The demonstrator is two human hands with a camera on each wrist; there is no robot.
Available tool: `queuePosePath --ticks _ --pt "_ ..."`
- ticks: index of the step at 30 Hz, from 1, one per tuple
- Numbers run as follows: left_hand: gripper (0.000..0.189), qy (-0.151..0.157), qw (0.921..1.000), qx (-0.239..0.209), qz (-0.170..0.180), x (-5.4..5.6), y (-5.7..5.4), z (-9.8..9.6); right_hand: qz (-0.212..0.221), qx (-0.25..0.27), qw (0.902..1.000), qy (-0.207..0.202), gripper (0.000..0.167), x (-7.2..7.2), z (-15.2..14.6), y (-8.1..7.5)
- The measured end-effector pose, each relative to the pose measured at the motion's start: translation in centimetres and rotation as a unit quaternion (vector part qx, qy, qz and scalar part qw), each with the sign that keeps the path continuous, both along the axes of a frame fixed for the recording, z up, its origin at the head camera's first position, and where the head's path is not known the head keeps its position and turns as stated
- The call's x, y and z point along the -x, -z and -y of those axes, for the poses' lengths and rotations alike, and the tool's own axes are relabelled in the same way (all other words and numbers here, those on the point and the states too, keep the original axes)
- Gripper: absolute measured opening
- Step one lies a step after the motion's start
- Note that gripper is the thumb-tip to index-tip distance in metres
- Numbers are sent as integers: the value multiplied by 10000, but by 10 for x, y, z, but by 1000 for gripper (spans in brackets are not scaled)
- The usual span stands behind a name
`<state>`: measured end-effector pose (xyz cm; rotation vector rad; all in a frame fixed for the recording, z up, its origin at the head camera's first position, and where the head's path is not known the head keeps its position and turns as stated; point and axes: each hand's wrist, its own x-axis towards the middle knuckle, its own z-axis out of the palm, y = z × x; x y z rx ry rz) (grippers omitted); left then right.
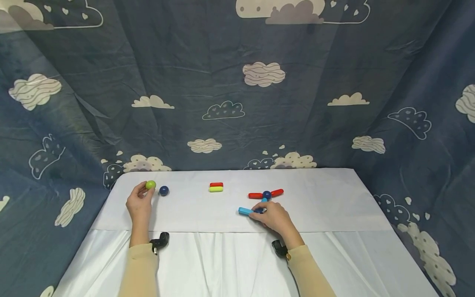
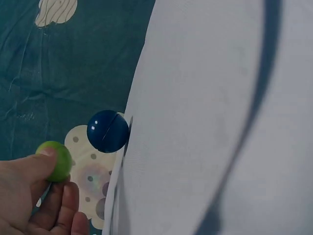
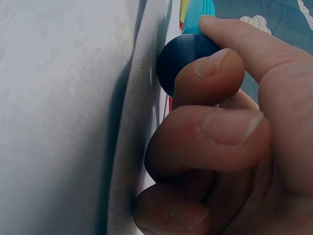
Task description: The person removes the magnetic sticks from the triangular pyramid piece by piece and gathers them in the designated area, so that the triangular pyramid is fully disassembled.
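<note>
My left hand (image 1: 139,204) pinches a light green ball (image 1: 150,185) between thumb and fingers, at the table's far left. A dark blue ball (image 1: 164,190) rests on the white cloth just right of it; in the left wrist view this blue ball (image 2: 107,131) shows a thin line across it. My right hand (image 1: 273,216) has its fingers curled about another dark blue ball (image 3: 185,56), joined to a light blue stick (image 1: 245,211). Behind it, a second light blue stick (image 1: 264,200) reaches a dark blue ball (image 1: 266,195) flanked by two red sticks (image 1: 255,196). Fingers partly hide the joint.
A short red stick (image 1: 216,185) and a yellow-green stick (image 1: 216,189) lie side by side at mid-table. White cloth (image 1: 200,214) covers the table. A dark curtain (image 1: 178,82) with cloud prints hangs behind and at both sides.
</note>
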<state>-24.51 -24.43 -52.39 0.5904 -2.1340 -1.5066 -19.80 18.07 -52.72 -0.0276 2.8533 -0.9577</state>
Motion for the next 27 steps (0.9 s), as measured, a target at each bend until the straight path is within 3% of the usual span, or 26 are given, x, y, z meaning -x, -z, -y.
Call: queuePosePath --ticks 9,14,27 --pt "45 231 9970 301 671 3 12 11 50 41 10000 -30 28 -1 0 0" --pt "46 362 9955 467 740 5 16 12 59 66 10000 -9 28 0 1 -1" --pt "46 271 9913 845 968 11 19 5 83 50 9999 -29 28 -1 0 -2"
